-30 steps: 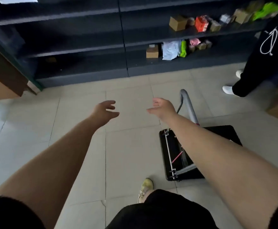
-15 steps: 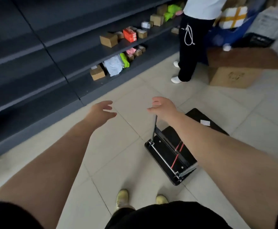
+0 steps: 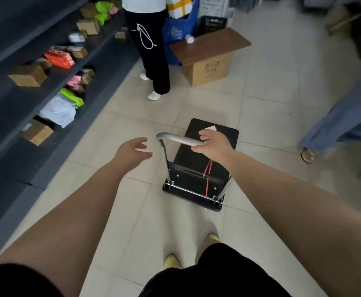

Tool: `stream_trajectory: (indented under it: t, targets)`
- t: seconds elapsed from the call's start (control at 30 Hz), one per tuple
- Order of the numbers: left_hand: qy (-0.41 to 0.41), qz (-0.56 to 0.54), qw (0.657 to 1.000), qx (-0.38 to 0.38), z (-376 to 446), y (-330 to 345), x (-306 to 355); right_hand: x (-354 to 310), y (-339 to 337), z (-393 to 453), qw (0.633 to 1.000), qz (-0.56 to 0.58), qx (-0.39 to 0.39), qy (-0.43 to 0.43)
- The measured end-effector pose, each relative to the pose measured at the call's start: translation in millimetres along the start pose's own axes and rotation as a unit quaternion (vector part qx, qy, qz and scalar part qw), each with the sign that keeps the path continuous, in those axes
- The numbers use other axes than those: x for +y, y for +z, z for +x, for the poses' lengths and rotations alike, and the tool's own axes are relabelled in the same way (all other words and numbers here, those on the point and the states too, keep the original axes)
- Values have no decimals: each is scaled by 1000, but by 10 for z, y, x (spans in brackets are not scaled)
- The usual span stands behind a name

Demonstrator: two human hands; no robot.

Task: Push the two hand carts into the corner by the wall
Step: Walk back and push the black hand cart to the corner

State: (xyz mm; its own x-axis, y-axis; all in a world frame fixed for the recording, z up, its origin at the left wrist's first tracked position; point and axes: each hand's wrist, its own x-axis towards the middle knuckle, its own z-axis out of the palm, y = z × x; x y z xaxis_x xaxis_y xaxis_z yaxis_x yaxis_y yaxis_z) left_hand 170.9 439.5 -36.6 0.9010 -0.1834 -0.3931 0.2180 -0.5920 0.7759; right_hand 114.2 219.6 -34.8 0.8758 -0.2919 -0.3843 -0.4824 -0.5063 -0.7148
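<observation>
A black platform hand cart (image 3: 199, 168) stands on the tiled floor just ahead of my feet, with a red cord across its deck and a small white slip near its far end. Its grey metal handle bar (image 3: 176, 138) rises upright at the near end. My right hand (image 3: 213, 143) is wrapped around the right end of that bar. My left hand (image 3: 132, 151) hovers with fingers spread just left of the bar, not touching it. Only one cart is in view.
Dark shelving (image 3: 46, 86) with boxes and parcels runs along the left. A person in black trousers (image 3: 151, 54) stands ahead by the shelves. A cardboard box topped by a wooden board (image 3: 209, 61) sits beyond the cart. Another person's leg and sandal (image 3: 307, 155) are at right.
My view has swung right along the aisle. My right hand has closed on the cart's handle bar, and my left hand has come closer to the bar.
</observation>
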Motion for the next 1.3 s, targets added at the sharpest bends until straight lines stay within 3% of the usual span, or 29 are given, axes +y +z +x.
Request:
stream_trajectory:
  t: [0.4, 0.73, 0.87, 1.07, 1.3]
  targets:
    - [66, 149, 983, -84, 584, 538, 330, 576, -372, 151, 994, -61, 52, 81]
    - [78, 234, 961, -129, 1017, 770, 366, 776, -350, 311, 984, -125, 20, 122]
    - [125, 349, 916, -153, 1181, 782, 286, 757, -233, 468, 970, -217, -3, 113]
    - [207, 491, 830, -167, 1363, 734, 290, 705, -108, 587, 953, -271, 27, 129]
    - [253, 546, 776, -190, 1571, 674, 434, 666, -81, 731, 930, -331, -19, 157]
